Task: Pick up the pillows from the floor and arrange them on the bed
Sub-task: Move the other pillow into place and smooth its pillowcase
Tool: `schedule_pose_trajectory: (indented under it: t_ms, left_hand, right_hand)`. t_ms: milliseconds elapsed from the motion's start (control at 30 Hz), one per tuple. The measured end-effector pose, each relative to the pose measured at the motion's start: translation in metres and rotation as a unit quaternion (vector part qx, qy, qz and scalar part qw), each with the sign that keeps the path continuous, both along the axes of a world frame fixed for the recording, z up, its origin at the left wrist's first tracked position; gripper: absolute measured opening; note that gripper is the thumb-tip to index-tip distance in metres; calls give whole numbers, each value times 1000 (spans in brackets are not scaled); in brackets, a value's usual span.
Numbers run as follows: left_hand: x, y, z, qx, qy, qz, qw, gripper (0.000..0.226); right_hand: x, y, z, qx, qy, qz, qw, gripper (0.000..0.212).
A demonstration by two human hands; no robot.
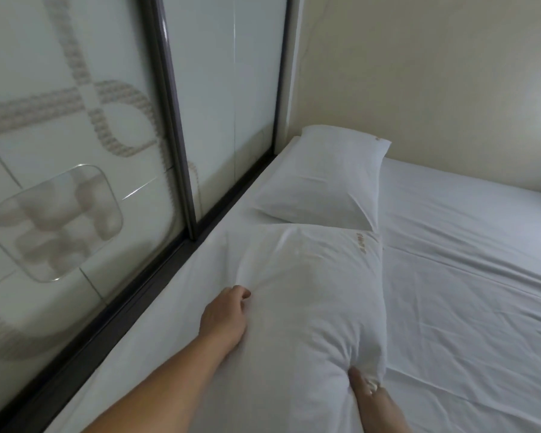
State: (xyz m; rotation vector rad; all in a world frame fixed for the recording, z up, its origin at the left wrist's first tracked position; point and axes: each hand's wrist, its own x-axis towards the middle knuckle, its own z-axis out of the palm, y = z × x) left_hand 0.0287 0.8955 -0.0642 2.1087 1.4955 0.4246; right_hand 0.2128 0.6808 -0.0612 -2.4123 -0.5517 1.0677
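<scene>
Two white pillows lie on the bed (469,276), which has a white sheet. The far pillow (322,179) rests flat in the corner by the wall. The near pillow (310,295) lies just in front of it, its far edge touching the far one. My left hand (225,314) pinches the near pillow's left side, bunching the fabric. My right hand (372,398) grips its near right corner, fingers partly buried in the cloth. The floor is out of view.
A frosted glass sliding partition (75,151) with a dark metal frame (175,126) runs along the bed's left side. A cream wall (434,73) stands behind the bed. The wrinkled sheet stretches to the right.
</scene>
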Motion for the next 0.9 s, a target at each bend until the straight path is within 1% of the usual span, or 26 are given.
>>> schedule_pose_trajectory:
  t_ms: [67,100,133,167,233,267,300,367,433,467,533,567,633,700,733,767,800,833,867,900]
  left_hand:
    - [3,21,21,41,-61,-1,997,29]
    - [3,30,33,52,-70,-8,996,30]
    - [-2,37,43,52,-56,-16,997,32]
    - [-7,41,48,48,-22,-21,998,36]
    - [-19,30,43,3,98,-34,995,43]
    - [-30,18,33,-29,140,-35,989,51]
    - [-41,2,21,-66,160,-29,984,62]
    - [-60,-29,-1,-123,156,-8,980,85]
    - [-70,-46,-13,-147,145,21,978,99]
    - [-70,-50,-14,-154,139,37,978,103]
    - [-64,-50,-11,-159,128,54,977,107]
    - [-61,-51,-8,-158,131,54,977,107]
    - [-57,-58,-7,-144,142,53,978,108]
    - [-55,-59,-10,-113,150,48,981,108]
    - [-52,-56,-9,-93,153,38,983,108]
    - [-48,-52,-7,-68,154,23,986,106]
    - [-43,-46,-5,-39,151,6,988,103]
    - [-36,-39,-3,-15,149,-15,989,99]
    - [-30,-34,-1,-1,148,-37,988,94]
    - [-24,-33,-2,2,154,-58,986,90]
  right_hand:
    - [-10,13,5,58,0,-10,998,52]
    - [-15,17,5,73,-2,0,997,45]
    - [-23,22,5,69,2,10,998,44]
    - [-33,26,4,40,8,24,999,48]
    - [-45,28,0,-29,3,23,999,57]
    - [-49,30,1,-41,-4,0,999,62]
    - [-50,34,7,-24,13,-44,999,72]
    - [-51,48,21,33,41,-110,993,92]
    - [-52,68,32,90,42,-117,988,100]
    - [-52,79,38,105,22,-105,989,101]
    - [-50,99,44,133,-38,-78,987,95]
    - [-49,106,42,128,-50,-65,988,91]
    - [-45,106,30,97,-50,-48,993,93]
    - [-38,97,15,21,-43,-52,997,98]
    - [-32,96,14,-22,-79,-50,995,99]
    - [-27,100,16,-54,-154,-36,986,97]
    - [-22,108,19,-41,-253,-7,967,92]
    - [-21,120,20,13,-340,38,939,85]
    - [-26,134,21,75,-386,100,914,78]
    - [-35,143,19,110,-382,172,901,74]
